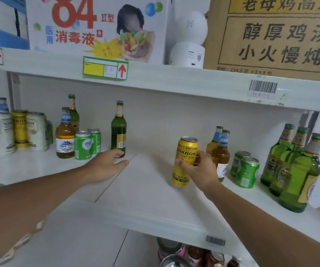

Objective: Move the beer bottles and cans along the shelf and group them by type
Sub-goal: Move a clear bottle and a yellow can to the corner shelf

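Both bare forearms reach forward and upward from the lower corners of the view, converging toward the middle. The left arm runs in from the lower left, wrist nearly straight; the left hand lies palm down with its fingers straight and relaxed, thumb stretched out to the right, holding nothing. The right arm comes in from the lower right, wrist bent slightly inward. The right hand shows its back to the camera, with the thumb out in front and the fingers curled round behind, gripping an upright yellow can at mid-height.
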Action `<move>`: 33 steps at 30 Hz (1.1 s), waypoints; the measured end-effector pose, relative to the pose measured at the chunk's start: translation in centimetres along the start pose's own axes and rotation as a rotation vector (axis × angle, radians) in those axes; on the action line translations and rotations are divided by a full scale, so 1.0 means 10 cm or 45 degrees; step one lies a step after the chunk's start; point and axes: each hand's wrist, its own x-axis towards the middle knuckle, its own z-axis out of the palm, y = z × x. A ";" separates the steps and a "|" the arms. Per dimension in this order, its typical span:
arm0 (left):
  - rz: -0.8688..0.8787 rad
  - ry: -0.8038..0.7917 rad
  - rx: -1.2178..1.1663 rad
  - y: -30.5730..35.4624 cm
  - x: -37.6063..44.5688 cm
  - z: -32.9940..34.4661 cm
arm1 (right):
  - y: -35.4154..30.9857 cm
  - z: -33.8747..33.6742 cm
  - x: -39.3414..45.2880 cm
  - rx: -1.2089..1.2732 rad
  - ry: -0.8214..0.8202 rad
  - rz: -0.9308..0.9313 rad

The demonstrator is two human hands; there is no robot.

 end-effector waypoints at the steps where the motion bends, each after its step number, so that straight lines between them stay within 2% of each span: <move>1: 0.016 -0.005 -0.013 -0.07 0.01 -0.04 | 0.00 0.09 0.03 -0.004 0.016 0.012; 13: 0.083 -0.055 -0.055 -0.35 0.25 -0.08 | 0.22 0.33 0.60 -0.116 0.153 0.142; 20: 0.059 -0.066 -0.064 -0.37 0.53 -0.11 | 0.38 0.38 1.02 -0.053 0.168 0.170; 27: 0.009 -0.045 -0.046 -0.47 0.62 -0.04 | 0.59 0.45 1.26 -0.014 0.127 0.158; 33: 0.000 -0.045 -0.010 -0.51 0.59 -0.03 | 0.59 0.46 1.20 -0.103 0.076 0.162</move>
